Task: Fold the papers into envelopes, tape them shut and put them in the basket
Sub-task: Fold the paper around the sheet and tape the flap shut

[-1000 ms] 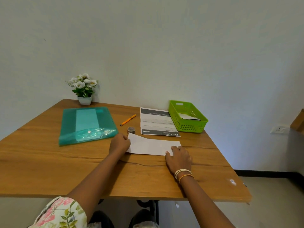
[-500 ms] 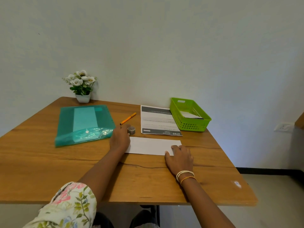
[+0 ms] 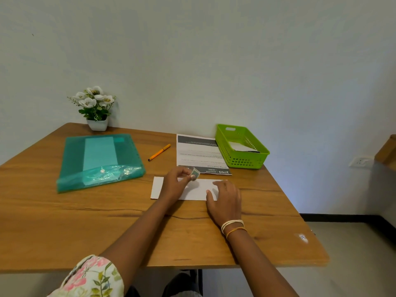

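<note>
A folded white paper (image 3: pixel 157 187) lies flat on the wooden table (image 3: pixel 85 221) in front of me. My left hand (image 3: pixel 174 185) hovers over its middle and pinches a small roll of tape (image 3: pixel 195 174) between thumb and fingers. My right hand (image 3: pixel 225 196) rests flat on the paper's right end, fingers spread. The green basket (image 3: pixel 263 156) stands at the back right with a folded white paper (image 3: pixel 242 146) inside it. A printed sheet (image 3: pixel 199 153) lies just left of the basket.
A teal plastic folder (image 3: pixel 98 161) lies at the left. An orange pen (image 3: pixel 159 152) sits between folder and printed sheet. A small pot of white flowers (image 3: pixel 95 108) stands at the back by the wall. The table's right edge drops to the floor.
My left hand left the paper's left end, reached to the tape roll beside the printed sheet, picked it up and brought it over the paper. My right hand stayed on the right end.
</note>
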A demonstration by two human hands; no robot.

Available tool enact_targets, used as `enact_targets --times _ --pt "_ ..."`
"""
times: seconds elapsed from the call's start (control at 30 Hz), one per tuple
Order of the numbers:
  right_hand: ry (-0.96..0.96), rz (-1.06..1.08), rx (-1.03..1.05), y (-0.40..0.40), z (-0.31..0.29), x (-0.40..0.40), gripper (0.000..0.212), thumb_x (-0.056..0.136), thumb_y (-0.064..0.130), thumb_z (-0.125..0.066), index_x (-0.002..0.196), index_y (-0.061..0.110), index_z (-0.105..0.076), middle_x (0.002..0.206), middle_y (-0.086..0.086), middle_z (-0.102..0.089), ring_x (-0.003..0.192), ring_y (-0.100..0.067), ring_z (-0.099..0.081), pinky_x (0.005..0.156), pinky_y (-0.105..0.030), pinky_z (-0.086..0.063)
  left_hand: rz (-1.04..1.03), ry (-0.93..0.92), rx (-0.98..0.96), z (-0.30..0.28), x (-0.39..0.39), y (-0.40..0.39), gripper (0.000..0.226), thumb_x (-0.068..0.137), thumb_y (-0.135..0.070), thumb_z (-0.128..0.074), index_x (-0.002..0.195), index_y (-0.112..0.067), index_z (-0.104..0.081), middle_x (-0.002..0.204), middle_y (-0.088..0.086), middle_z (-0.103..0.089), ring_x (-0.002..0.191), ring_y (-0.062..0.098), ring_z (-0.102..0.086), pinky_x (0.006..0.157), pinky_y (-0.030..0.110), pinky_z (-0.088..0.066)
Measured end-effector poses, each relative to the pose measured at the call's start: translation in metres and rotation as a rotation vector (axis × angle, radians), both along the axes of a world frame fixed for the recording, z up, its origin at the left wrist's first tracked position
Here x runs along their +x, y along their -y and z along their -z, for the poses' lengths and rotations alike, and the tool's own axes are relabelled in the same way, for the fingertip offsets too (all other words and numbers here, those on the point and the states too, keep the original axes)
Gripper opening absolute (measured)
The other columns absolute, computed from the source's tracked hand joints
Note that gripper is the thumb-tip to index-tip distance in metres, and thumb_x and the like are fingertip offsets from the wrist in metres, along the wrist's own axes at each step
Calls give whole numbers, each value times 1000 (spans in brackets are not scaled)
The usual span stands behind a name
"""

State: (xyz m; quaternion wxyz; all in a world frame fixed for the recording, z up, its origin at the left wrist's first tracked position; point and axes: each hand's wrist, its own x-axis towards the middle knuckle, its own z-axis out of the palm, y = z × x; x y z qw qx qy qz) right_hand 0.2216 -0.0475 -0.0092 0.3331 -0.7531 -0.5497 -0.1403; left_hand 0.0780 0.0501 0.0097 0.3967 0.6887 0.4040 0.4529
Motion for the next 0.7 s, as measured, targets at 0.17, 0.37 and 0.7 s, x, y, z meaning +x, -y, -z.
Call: enact_targets --times 0.17,0.37,0.7 --pt "42 -309 157 -2 -7 -8 32 83 20 -66 114 14 -62 109 -3 -65 101 -18 -58 89 -25 -45 70 -33 -14 7 3 9 6 83 -30 -73 81 -24 -70 89 -7 -67 86 8 -60 66 21 -44" --pt "10 -364 156 -9 -4 -9 29 85 17 -67 113 13 -66 108 -4 -70 98 -19 -65 84 -29 -54 148 -111 -31 12 1 5 15 87 -36 -66 87 -22 -73 96 -7 -65 91 10 -58 70 21 -41" --pt "-28 -326 219 -6 -8 -11 22 82 13 -71 103 11 -71 100 -6 -74 89 -19 -70 77 -26 -56 126 -146 27 18 2 2 11 82 -21 -73 93 -18 -74 104 0 -65 94 13 -59 77 26 -49"
